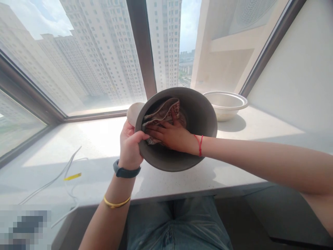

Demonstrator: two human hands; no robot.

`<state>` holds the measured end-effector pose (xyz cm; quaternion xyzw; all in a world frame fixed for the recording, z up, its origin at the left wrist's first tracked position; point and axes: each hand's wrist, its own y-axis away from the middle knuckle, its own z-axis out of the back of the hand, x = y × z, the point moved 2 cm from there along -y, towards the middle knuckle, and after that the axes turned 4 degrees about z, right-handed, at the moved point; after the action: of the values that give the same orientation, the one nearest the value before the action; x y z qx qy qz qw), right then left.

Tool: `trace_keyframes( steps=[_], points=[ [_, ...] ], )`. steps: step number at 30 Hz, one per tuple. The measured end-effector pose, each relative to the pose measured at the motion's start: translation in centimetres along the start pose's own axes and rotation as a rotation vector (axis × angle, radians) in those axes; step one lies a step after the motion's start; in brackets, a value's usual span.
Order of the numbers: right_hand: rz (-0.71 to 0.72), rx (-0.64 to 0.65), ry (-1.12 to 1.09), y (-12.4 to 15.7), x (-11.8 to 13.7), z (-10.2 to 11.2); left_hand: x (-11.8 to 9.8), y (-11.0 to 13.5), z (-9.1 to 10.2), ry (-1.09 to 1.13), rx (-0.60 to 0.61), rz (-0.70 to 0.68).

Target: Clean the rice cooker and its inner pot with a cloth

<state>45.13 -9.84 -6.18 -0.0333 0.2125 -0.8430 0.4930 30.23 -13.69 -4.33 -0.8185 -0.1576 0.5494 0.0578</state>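
My left hand [130, 144] grips the left rim of a dark grey bowl [200, 118], holding it tilted towards me above the windowsill. My right hand [171, 135] is inside the bowl, pressing a patterned brown and white cloth [162, 111] against its inner wall. A red string is tied round my right wrist. A dark band and a gold bangle sit on my left forearm.
A white bowl [225, 103] stands on the pale stone windowsill [104, 146] at the back right. A small pale dish [134, 111] peeks out behind the grey bowl's left side. White cables [56, 178] with a yellow tag lie at the left. Window glass rises behind.
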Motion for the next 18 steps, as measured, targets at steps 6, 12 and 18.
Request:
trace_keyframes(
  steps=[6,12,18],
  points=[
    [-0.330,0.026,0.096,0.8,-1.2,1.2,0.1,-0.2,-0.1,0.023,-0.036,-0.033],
    [-0.433,0.117,-0.011,2.3,1.7,1.4,0.3,0.1,-0.4,0.040,-0.072,-0.059],
    [-0.396,-0.311,-0.543,1.7,1.4,2.8,0.6,0.4,-0.1,0.018,-0.093,-0.045]
  ],
)
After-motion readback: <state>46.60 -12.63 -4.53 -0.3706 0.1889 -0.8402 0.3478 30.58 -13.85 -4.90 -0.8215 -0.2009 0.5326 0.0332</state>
